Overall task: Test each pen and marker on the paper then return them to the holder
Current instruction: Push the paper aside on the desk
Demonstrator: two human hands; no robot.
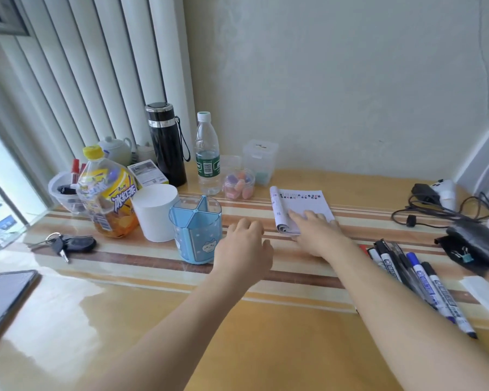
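I think testing had not begun; the right hand [314, 232] lay flat on the paper [305, 204], fingers spread; the left hand [246, 244] hung by the holder [195, 230], fingers loosely bent, holding nothing. The pens [415, 277] lay near the desk's [266, 334] right edge, slanting toward its front right corner, caps pointing back; next, one needed picking up.
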